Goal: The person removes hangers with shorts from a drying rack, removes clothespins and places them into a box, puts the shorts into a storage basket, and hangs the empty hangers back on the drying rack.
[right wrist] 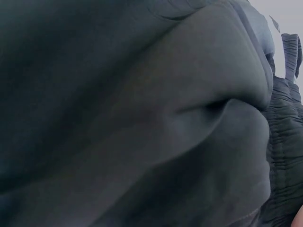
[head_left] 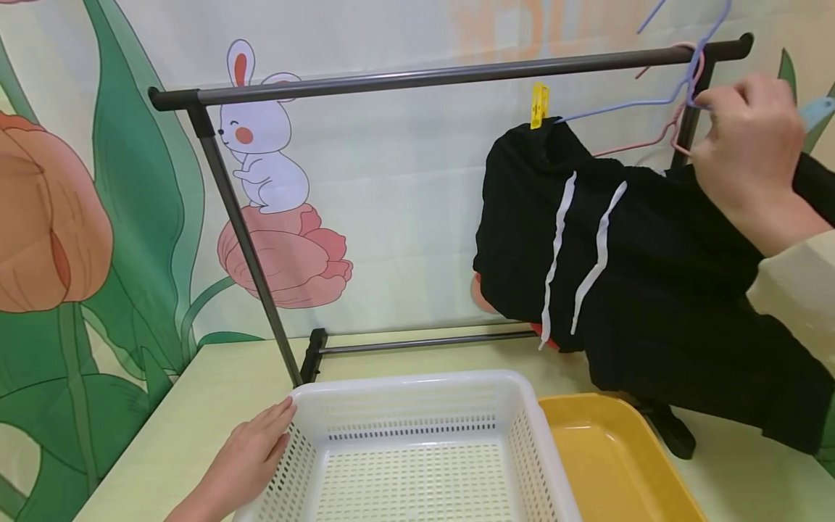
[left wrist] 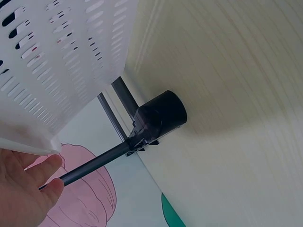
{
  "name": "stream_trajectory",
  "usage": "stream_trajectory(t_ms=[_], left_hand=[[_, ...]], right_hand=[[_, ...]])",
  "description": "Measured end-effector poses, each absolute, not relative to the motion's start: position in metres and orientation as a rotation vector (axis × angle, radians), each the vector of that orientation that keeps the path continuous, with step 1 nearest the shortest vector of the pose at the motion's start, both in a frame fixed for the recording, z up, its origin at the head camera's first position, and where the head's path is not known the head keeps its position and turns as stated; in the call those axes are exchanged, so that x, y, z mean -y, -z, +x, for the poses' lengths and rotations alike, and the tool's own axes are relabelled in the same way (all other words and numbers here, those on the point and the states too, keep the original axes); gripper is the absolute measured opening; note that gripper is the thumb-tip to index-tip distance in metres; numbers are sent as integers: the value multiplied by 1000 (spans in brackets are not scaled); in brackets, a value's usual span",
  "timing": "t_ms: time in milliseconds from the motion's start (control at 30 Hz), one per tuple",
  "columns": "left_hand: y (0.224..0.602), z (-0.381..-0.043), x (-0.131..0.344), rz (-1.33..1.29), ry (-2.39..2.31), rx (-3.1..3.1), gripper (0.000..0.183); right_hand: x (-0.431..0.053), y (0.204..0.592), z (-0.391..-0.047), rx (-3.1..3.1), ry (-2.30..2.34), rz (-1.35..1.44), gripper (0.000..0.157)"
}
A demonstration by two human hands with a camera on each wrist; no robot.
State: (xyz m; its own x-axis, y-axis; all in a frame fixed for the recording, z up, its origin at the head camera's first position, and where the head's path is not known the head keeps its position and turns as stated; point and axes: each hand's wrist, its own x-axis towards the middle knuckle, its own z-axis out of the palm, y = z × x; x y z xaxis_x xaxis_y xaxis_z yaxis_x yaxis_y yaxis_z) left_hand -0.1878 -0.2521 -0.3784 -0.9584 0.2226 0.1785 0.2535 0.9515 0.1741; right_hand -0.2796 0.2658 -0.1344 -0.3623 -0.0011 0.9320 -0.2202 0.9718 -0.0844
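Note:
My right hand grips a blue clothes hanger just below its hook, at the right end of the rack rail. Black pants with two white drawstrings hang from this hanger. A yellow clothespin pinches their waistband at the left end. In the right wrist view, the dark cloth fills most of the picture, with the gathered waistband at the right. My left hand rests with extended fingers on the back left rim of a white plastic basket. Its fingers touch the rim in the left wrist view.
The dark metal rack rail crosses above the table. A pink hanger hangs on it behind the blue one. Beside the basket lies a yellow tray. A light blue clip shows behind my right hand. The rack's foot stands near the basket.

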Motion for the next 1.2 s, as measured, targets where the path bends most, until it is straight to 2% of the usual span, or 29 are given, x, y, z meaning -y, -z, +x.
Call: stream_trajectory(t_ms=[467, 1200], left_hand=[[379, -187, 255, -372, 271, 2940, 47], [380, -186, 258, -401, 287, 2870, 44]], right_hand=[[-256, 131, -265, 1883, -259, 235, 31], [-213, 123, -243, 1763, -406, 442, 27]])
